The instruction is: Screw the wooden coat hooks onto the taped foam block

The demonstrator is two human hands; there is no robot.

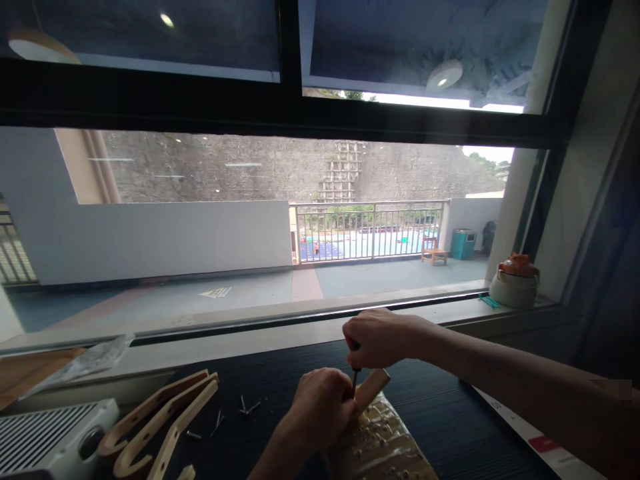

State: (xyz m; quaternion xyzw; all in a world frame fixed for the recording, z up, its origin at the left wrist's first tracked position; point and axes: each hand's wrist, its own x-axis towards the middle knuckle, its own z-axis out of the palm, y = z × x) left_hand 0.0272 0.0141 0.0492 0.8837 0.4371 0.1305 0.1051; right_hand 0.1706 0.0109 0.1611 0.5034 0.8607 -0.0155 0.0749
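Note:
My right hand is closed around the dark handle of a screwdriver, whose shaft points down. Just below it, my left hand is closed on a pale wooden piece near the screwdriver's tip. The tip and whatever it meets are hidden by my left fingers. Under the wooden piece lies a block wrapped in shiny clear tape or film, its top marked with small holes or bumps. To the left, several curved wooden hooks rest side by side. Several loose screws are scattered between them and my left hand.
A white slatted device stands at the lower left, with a plastic bag on brown board behind it. A lidded jar sits on the windowsill at right. A white sheet or box lies under my right forearm. The window spans the back.

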